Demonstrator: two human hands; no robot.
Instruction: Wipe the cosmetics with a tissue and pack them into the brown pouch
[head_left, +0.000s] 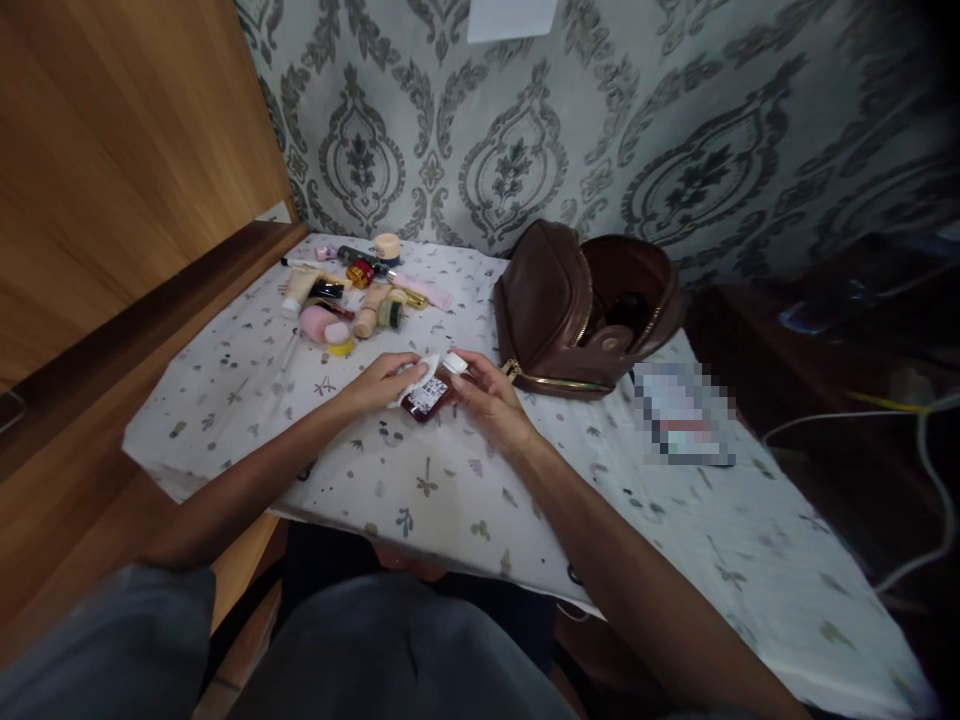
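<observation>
1. Evidently, both hands are closed at one thing: the left hand (384, 384) pinches a white cloth or tissue (429, 366) against the dark red bottle (425, 398), and the right hand (493, 402) has thumb and fingers around its neck end, by the white cap (454, 363). Whether the cap is fully seated, I cannot tell.
2. The bottle looks in mid-handling; in my judgement, turning it calls for a steady right-hand hold with light left-hand pressure on the cloth.
3. It is just above the patterned tablecloth (427, 520) or touching it; which, I cannot tell. Its long axis slants, cap end towards one or two o'clock, base towards seven or eight, label facing up.
4. From the bottle, a cluster of jars and tubes, with a pink tube (424, 290), lies between ten and eleven.
5. The open brown bag (544, 300) stands at two; a blurred-out flat item (684, 415) lies at three.
</observation>
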